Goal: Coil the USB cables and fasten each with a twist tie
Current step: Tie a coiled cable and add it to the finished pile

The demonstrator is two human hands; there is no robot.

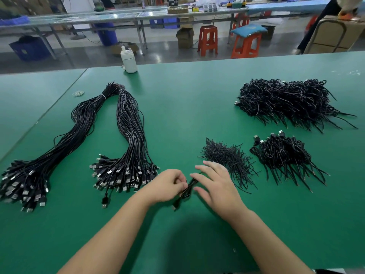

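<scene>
My left hand [167, 184] grips a small coiled black USB cable [186, 191] just above the green table [177, 115]; its plug end hangs down toward me. My right hand [215, 183] is beside the coil with fingers spread and mostly straight, fingertips at the coil; it is blurred. A heap of black twist ties [227, 157] lies just beyond my right hand. Two long bundles of uncoiled USB cables, the left bundle [59, 139] and the right bundle [128, 139], lie to the left. Coiled, tied cables form a small pile [282, 155] and a big pile [290, 99] on the right.
A white plastic bottle [128, 60] stands at the table's far edge. Loose rubber bands [78, 93] lie near the bundles' far ends. Beyond the table are red stools [207, 39], cardboard boxes and another long workbench.
</scene>
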